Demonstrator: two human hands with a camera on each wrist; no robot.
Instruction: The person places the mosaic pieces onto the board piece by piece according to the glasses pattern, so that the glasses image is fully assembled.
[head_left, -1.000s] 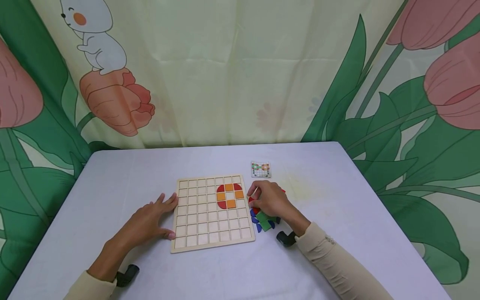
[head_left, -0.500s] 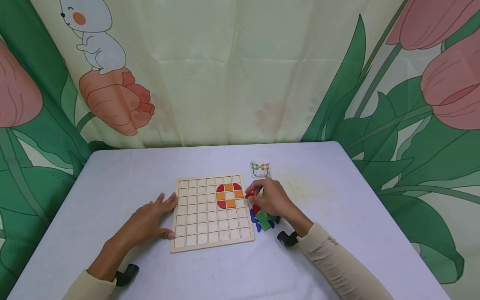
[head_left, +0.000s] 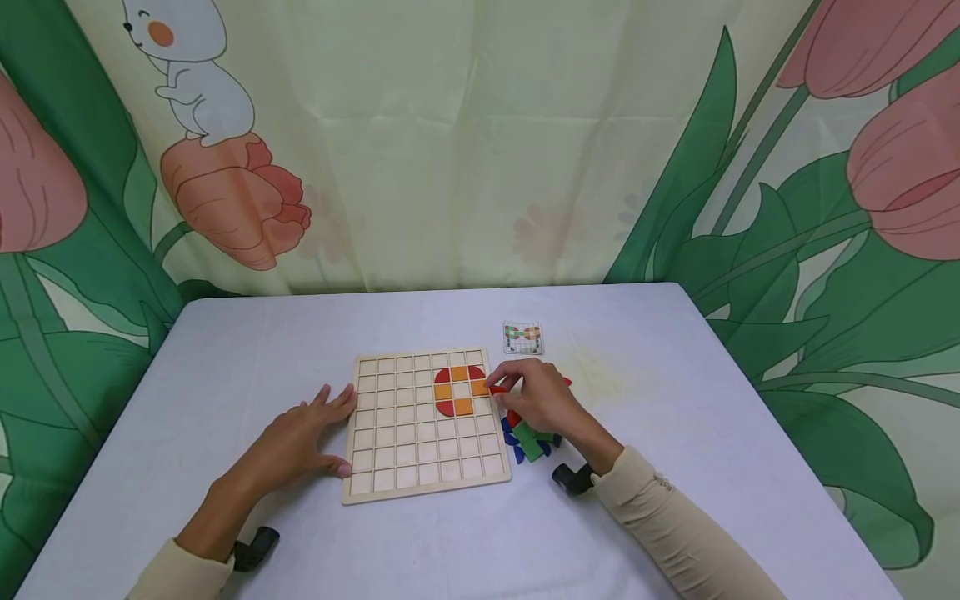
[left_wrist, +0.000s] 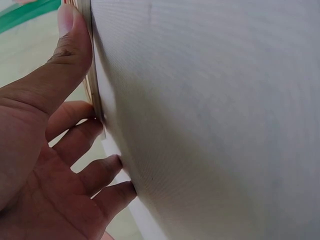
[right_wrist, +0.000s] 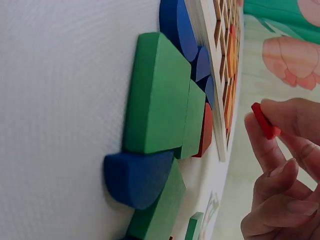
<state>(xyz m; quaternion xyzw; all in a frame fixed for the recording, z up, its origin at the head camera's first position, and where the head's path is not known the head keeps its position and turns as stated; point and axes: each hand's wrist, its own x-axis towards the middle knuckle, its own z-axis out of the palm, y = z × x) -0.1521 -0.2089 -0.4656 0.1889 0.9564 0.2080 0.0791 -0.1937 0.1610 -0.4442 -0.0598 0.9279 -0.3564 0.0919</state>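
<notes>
Left hand (head_left: 300, 433) lies lower left of frame, fingers (left_wrist: 102, 175) spread against grid board (head_left: 406, 433); right hand (head_left: 542, 395), right of centre, pinches red piece (right_wrist: 264, 121).

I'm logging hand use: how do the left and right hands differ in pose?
The left hand is spread along the left edge of the wooden board, while the right hand is near its right edge. The left hand touches the board; the right hand pinches a red piece. Both emerge from beige sleeves.
</notes>
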